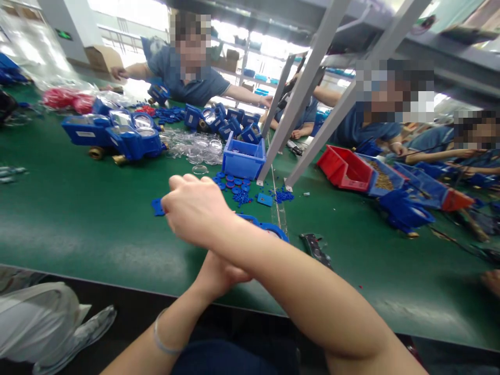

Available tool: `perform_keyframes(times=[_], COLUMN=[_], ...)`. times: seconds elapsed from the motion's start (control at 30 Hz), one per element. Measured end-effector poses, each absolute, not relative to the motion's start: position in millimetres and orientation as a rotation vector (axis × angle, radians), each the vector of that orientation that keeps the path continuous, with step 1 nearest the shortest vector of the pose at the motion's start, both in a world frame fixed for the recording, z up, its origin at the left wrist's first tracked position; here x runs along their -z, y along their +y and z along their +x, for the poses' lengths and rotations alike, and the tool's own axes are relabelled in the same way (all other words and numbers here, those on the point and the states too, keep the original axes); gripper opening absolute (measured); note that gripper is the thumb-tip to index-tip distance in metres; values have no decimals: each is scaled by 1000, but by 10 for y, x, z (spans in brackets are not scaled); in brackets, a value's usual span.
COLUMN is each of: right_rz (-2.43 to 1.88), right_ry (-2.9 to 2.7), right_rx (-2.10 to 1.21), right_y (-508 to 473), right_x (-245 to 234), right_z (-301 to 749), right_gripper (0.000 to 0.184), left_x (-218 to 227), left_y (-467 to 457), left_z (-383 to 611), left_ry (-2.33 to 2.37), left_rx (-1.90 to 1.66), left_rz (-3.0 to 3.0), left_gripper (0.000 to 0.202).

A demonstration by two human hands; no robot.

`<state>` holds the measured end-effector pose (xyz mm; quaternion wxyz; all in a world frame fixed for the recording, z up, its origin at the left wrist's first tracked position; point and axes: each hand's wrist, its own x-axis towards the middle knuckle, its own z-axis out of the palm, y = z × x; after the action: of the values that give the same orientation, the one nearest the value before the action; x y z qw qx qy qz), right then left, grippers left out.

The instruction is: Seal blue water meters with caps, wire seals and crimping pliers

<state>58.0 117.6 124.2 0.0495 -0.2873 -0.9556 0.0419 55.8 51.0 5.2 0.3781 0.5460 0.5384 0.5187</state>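
My right hand (197, 208) reaches across to the left, above the green table, with its fingers curled down into a closed grip. A small flat blue plastic piece (158, 207) pokes out at the left side of those fingers; most of the grip is hidden behind the back of the hand. Under my right forearm lies my left hand (224, 273), near the table's front edge, its fingers mostly covered. Just beyond the forearm, a blue meter housing (275, 229) with round openings shows in part. Whether my left hand touches it is hidden.
A blue bin (244, 159) stands ahead, with blue caps (230, 182) and a small blue plate (264, 199) before it. Blue meters (128, 138) and clear covers (195, 146) lie left. A black tool (315, 249), grey posts (300, 94), a red bin (346, 169) and co-workers are right and behind.
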Motion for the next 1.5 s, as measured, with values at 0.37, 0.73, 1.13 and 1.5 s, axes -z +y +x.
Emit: perform_keyframes(times=[0.37,0.73,1.13,1.5], right_rz=[-1960,-1620,-1377,-1701], right_ry=[-2180,-1674,-1417,-1447], right_rx=[-519,-1286,-1455,-942], right_y=[1822,1601,1521,1990], right_x=[-1092,-988,-945,-1132], right_z=[1910,1727,1707,2286], right_gripper=[26,36,33,47], left_x=[-115,-58,26,-90], left_y=[454,474,452,433], left_z=[538,471,483,510], left_ry=[1291,1317,1304,1325], left_rx=[-1255,-1164,-1183,-1185], left_rz=[1390,1530,1645,1588], left_gripper=[27,26,33,27])
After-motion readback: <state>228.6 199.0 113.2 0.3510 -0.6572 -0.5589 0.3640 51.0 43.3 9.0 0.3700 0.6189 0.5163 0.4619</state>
